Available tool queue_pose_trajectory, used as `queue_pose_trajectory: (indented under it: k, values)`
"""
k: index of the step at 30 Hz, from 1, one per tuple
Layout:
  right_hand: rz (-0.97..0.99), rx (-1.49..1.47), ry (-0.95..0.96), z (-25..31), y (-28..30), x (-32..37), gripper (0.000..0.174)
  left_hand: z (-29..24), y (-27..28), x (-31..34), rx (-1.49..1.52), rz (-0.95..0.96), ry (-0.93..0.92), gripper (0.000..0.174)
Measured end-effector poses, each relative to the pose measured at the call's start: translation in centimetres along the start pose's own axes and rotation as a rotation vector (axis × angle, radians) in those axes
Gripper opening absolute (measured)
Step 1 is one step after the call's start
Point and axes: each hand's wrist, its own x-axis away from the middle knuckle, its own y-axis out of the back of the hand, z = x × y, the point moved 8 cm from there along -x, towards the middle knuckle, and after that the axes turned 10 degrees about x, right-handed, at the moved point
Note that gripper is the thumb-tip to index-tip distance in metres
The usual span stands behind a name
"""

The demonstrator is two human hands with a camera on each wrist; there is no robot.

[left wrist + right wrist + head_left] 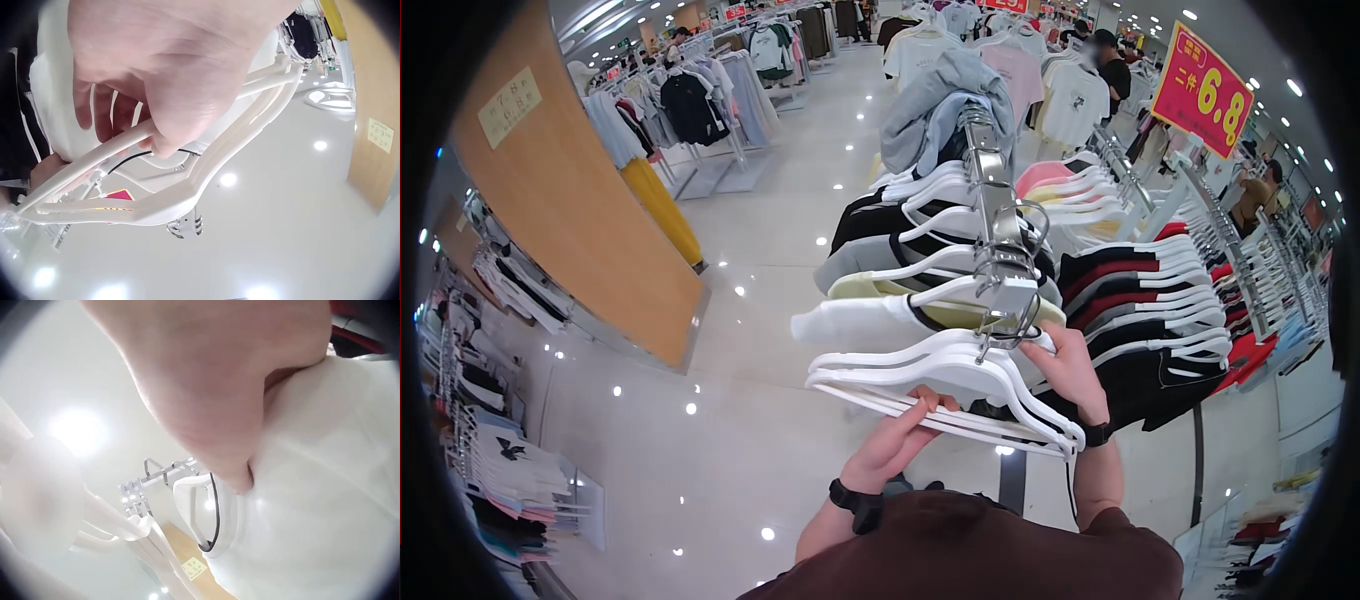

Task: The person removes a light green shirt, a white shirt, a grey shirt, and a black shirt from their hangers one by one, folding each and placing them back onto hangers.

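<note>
In the head view, my left hand (897,437) grips the lower bars of bare white hangers (945,374), which hang at the near end of a metal rail (1004,262). Its thumb and fingers close around one bar in the left wrist view. My right hand (1070,372) reaches behind those hangers. In the right wrist view, its thumb presses into a white shirt (312,481) beside the dark-edged collar, pinching the fabric, with the fingertips hidden. A white hanger (190,500) shows inside that collar.
Black, grey and pale green garments (855,262) hang farther along the rail, with a grey garment (950,100) draped over its far end. Another rack of dark tops (1140,310) stands at right beneath a red price sign (1205,88). A wooden pillar (590,200) rises at left.
</note>
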Motion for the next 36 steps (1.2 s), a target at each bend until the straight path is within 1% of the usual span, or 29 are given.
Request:
queue_pose_trajectory:
  k: [2,3,6,7,8,9,10,13,15,17,19,20,21,23,25,26,28,29,31,32,33,34,35,36]
  values:
    - [0.042,0.014,-0.002,0.8,0.0,-0.2,0.028,-0.2,0.1,-0.5,0.004,0.009,0.025,0.015]
    - [0.053,0.032,0.031,0.6,-0.4,-0.4,0.030,-0.2,0.3,-0.8,-0.010,0.006,0.050,0.015]
    - [0.027,0.019,0.019,-0.6,-1.5,-1.3,0.031,-0.5,1.1,-1.7,-0.005,0.034,0.080,0.013]
    - [0.064,-0.010,-0.051,-1.9,-2.2,-1.4,0.028,-0.9,1.3,-1.9,0.002,0.042,0.082,0.013]
    - [0.063,0.000,-0.052,-2.2,-2.8,-1.4,0.028,-1.1,1.5,-2.0,-0.049,0.036,0.098,0.012]
    - [0.018,-0.027,-0.052,-1.9,-3.2,-1.3,0.026,-1.3,1.7,-2.1,-0.100,0.027,0.115,0.012]
    - [0.008,-0.047,-0.066,-1.8,-3.6,-1.2,0.024,-1.5,1.6,-2.1,-0.092,0.029,0.118,0.012]
    - [0.042,-0.083,-0.109,-2.3,-4.7,-1.9,0.027,-1.8,1.6,-2.0,-0.072,0.056,0.147,0.008]
    - [0.024,-0.108,-0.083,-5.2,-5.6,-2.8,0.029,-2.0,1.5,-2.1,-0.092,0.119,0.154,0.008]
    - [0.005,-0.118,-0.026,-9.0,-6.7,-4.0,0.031,-2.2,1.3,-2.1,-0.108,0.134,0.183,0.009]
    - [0.085,0.013,0.039,-10.5,-6.5,-5.0,0.037,-2.5,1.0,-1.7,-0.144,0.148,0.208,0.010]
    - [0.049,-0.108,0.020,-11.2,-6.5,-5.5,0.034,-2.4,1.2,-1.8,-0.148,0.147,0.221,0.010]
    - [0.011,-0.228,0.005,-11.3,-6.4,-6.0,0.035,-2.5,1.2,-2.0,-0.156,0.174,0.225,0.010]
    - [-0.030,-0.321,-0.050,-13.6,-6.8,-6.9,0.050,-2.8,1.1,-2.4,-0.168,0.202,0.233,0.010]
    - [0.008,-0.278,-0.109,-16.5,-7.4,-7.6,0.051,-3.1,1.3,-2.7,-0.199,0.203,0.250,0.010]
    - [-0.012,-0.286,-0.102,-17.3,-7.2,-7.8,0.052,-3.3,1.4,-2.7,-0.202,0.204,0.257,0.010]
    - [-0.052,-0.298,-0.084,-17.5,-6.3,-8.7,0.053,-3.1,2.3,-3.2,-0.276,0.138,0.296,0.009]
    - [-0.039,-0.333,-0.110,-17.8,-6.1,-8.9,0.052,-3.0,2.3,-3.5,-0.274,0.140,0.300,0.009]
    - [-0.014,-0.404,-0.165,-17.1,-5.5,-9.3,0.053,-3.5,1.7,-3.8,-0.292,0.161,0.216,0.015]
    - [-0.036,-0.353,-0.131,-15.8,-5.1,-9.2,0.053,-3.3,2.2,-4.0,-0.290,0.159,0.218,0.015]
    - [-0.060,-0.301,-0.099,-13.6,-4.6,-9.2,0.054,-2.7,3.6,-4.0,-0.274,0.096,0.257,0.018]
    - [-0.018,-0.285,-0.139,-11.6,-4.4,-8.8,0.050,-2.3,4.7,-4.0,-0.259,0.032,0.297,0.026]
    - [0.002,-0.279,-0.157,-9.7,-3.8,-8.3,0.048,-2.3,4.8,-3.9,-0.262,0.029,0.298,0.026]
    - [0.023,-0.271,-0.175,-7.8,-3.3,-7.8,0.046,-2.3,5.1,-3.9,-0.278,0.002,0.308,0.031]
